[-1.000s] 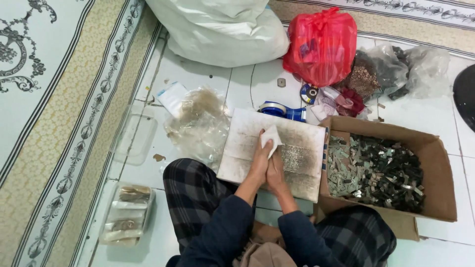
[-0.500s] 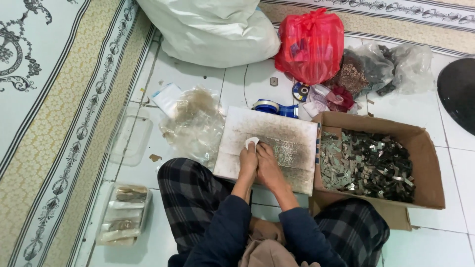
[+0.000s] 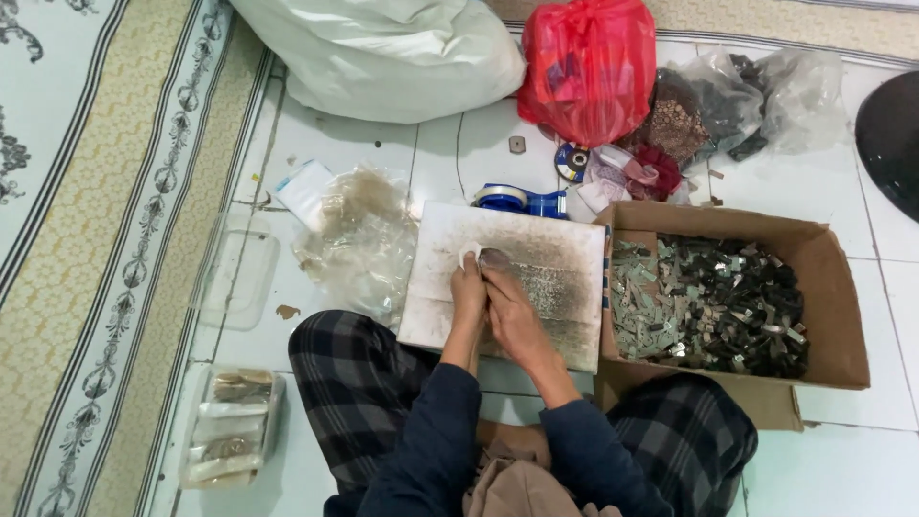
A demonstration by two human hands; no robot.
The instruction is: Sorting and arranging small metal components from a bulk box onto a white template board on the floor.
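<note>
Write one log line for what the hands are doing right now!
left hand: holds small white piece | right hand: touching left | under: white board | right: cardboard box

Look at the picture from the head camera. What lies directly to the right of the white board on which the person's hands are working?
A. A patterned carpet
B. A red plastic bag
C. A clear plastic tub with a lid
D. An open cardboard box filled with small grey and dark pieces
D: the open cardboard box, heaped with small grey and dark pieces, sits against the right edge of the white board.
</note>
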